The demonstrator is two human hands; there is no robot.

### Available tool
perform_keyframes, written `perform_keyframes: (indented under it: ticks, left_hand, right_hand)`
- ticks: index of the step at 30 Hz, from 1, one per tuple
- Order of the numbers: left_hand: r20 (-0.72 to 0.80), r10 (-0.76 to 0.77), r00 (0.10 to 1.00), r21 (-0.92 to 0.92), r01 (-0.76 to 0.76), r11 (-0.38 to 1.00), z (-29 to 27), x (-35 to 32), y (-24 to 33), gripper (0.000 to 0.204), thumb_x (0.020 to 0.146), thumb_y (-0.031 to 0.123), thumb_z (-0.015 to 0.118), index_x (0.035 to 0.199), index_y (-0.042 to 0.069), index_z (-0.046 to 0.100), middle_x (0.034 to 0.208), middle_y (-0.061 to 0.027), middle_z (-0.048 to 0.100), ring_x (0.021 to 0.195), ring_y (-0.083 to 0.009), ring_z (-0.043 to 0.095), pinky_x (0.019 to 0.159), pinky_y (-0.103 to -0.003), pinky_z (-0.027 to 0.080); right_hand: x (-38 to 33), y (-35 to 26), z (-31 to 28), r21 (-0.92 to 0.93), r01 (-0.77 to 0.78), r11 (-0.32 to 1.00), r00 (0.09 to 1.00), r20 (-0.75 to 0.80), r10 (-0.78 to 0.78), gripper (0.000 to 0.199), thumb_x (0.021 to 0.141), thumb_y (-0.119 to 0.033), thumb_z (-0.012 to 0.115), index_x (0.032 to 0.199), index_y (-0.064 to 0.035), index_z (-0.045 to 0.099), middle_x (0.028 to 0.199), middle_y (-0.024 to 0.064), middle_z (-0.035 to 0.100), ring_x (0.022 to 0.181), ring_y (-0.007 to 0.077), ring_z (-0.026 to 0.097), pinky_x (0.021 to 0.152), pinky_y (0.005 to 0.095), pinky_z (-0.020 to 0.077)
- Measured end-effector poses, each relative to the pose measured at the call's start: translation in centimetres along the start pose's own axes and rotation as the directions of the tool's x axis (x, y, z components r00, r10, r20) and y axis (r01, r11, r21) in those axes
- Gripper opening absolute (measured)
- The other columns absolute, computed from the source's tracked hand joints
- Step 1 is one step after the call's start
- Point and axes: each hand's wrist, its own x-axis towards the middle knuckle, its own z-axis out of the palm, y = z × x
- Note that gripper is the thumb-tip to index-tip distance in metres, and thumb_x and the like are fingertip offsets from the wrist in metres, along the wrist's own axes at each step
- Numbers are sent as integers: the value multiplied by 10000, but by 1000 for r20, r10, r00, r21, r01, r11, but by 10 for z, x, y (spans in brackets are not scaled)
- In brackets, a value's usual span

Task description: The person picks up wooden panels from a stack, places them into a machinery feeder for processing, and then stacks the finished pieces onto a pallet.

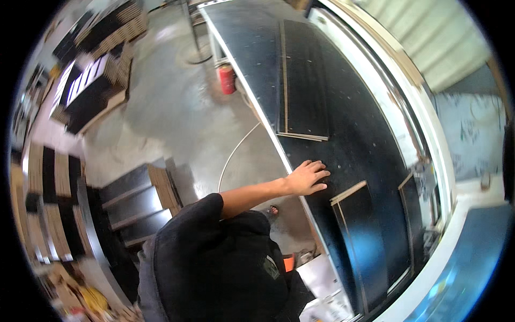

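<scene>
My left hand (pixel 307 178) lies palm down on the long black worktable (pixel 348 129), its fingers spread and nothing held in them. The left forearm crosses the table's white near edge. Just beyond the fingertips to the lower right is a dark panel (pixel 365 231) with a pale edge, glossy where light falls on it. Farther up the table lies another long dark panel (pixel 306 80), apart from the hand, with pale strips along its left side and near end. A narrower dark piece (pixel 412 214) is at the right edge. My right hand is out of view.
Left of me stand stacks of dark boards (pixel 139 198) with brown edges; further board stacks (pixel 96 86) are at the far left. A red cylinder (pixel 226 79) stands by the table leg. A pale hose (pixel 236 150) crosses the floor. White rails (pixel 397 107) border the table's right side.
</scene>
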Motion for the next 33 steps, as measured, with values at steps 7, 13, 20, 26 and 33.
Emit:
perform_keyframes:
  ticks: [7,13,20,26,33]
  left_hand:
    - [-226,-41,973,129,72,989,44,-2,0,388,995,370,557,1218,70,661,1434,-169,543,1412,-326,448,1202,-498,309]
    - [-244,-70,967,116,100,988,46,-6,-7,325,951,295,594,1165,69,688,1402,-131,596,1386,-302,493,1195,-482,336]
    - [-252,-52,966,84,75,994,45,-5,-8,287,891,221,645,1130,69,690,1400,-118,607,1372,-302,514,1190,-484,353]
    - [-244,-59,968,64,77,995,44,0,-6,288,865,205,637,1105,56,695,1366,-128,630,1361,-316,523,1186,-487,352]
    - [-293,-71,954,88,101,991,42,-3,-5,277,839,196,651,1072,58,707,1338,-117,655,1334,-299,557,1164,-488,386]
  right_hand:
    - [133,-118,-15,-75,362,929,917,208,-340,399,1011,-424,603,983,-25,598,769,63,626,716,237,615,778,437,523]
    - [176,-169,0,-56,438,897,819,437,-373,391,1009,-418,602,953,-31,593,747,53,613,707,238,605,792,447,516]
    - [199,-190,0,-45,465,884,755,543,-369,385,1008,-412,602,918,-38,587,722,41,598,697,239,593,810,459,507]
    - [214,-188,-17,-70,478,876,736,576,-356,382,1007,-406,601,888,-44,582,700,31,585,688,240,583,824,470,500]
    - [240,-196,-32,-43,555,831,668,619,-414,382,1005,-400,600,852,-51,577,675,19,571,678,242,571,842,481,492]
